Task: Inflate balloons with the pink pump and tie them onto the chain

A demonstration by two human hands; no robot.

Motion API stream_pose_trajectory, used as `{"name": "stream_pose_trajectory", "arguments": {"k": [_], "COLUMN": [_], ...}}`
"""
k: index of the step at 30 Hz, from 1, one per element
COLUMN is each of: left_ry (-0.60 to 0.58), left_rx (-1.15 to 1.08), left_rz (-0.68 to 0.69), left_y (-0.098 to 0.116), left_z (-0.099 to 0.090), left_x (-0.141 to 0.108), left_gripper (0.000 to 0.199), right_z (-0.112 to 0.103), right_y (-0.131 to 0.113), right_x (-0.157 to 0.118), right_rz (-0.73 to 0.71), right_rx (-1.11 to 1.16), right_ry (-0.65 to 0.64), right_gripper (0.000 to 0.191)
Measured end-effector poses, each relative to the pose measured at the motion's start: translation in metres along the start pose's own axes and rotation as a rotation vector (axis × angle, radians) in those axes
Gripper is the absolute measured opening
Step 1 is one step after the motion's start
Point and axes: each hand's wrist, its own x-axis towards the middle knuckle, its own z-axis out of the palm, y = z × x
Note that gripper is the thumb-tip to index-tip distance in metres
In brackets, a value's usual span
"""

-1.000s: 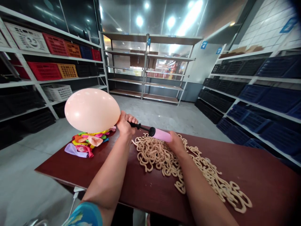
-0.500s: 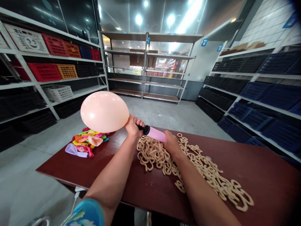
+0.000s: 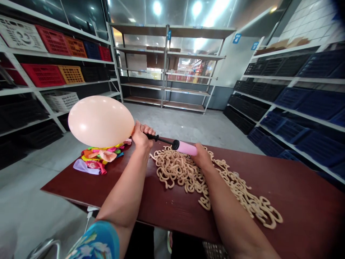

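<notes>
Fingers, left hand [image 3: 142, 136]: gripping black end of pump [image 3: 185, 148], at tapered end of balloon [image 3: 101, 121] | right hand [image 3: 202, 155]: gripping pink barrel | I read: pump axis hand to hand, rod [image 3: 165, 140] exposed; balloon above desk [image 3: 161, 205], left of both, left hand nearer.

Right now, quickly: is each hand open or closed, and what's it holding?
Left hand: closed around the pump's black end, against the balloon.
Right hand: closed around the pump's pink barrel.
</notes>
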Motion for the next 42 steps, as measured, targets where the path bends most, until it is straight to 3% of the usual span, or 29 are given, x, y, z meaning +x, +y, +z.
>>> {"name": "stream_pose_trajectory", "arguments": {"k": [10,14,20,23,26,35,38,42], "left_ry": [-0.055,-0.045,-0.012,-0.004,-0.023,-0.008,-0.005,-0.009], "left_rx": [-0.01,0.0,-0.019,-0.022,-0.023,-0.001,-0.007,-0.034], "left_rz": [-0.091,-0.075,-0.001,-0.006,-0.014,-0.094,-0.101,-0.044], "left_y": [-0.028,-0.023,-0.001,0.0,-0.006,-0.028,-0.027,-0.016], "left_z": [0.005,0.002,-0.003,-0.003,-0.003,0.005,0.005,-0.001], "left_x": [-0.015,-0.01,0.002,0.003,0.0,-0.014,-0.013,-0.004], "left_gripper": [0.052,0.053,0.055,0.054,0.054,0.053,0.052,0.05], "right_z": [-0.001,-0.002,0.005,0.01,0.011,0.003,0.002,0.004], "right_y": [-0.04,-0.036,-0.003,0.007,0.003,-0.04,-0.04,-0.023], "right_x": [-0.009,-0.006,0.002,0.003,0.001,-0.008,-0.007,-0.001], "right_rz": [-0.143,-0.117,-0.024,0.0,-0.016,-0.157,-0.127,-0.086], "right_rx": [0.054,0.057,0.028,0.022,0.011,0.027,0.041,0.03], "right_ry": [0.02,0.013,0.004,0.016,0.017,0.021,0.009,-0.009], "right_gripper": [0.024,0.025,0.026,0.024,0.027,0.023,0.022,0.023]}}
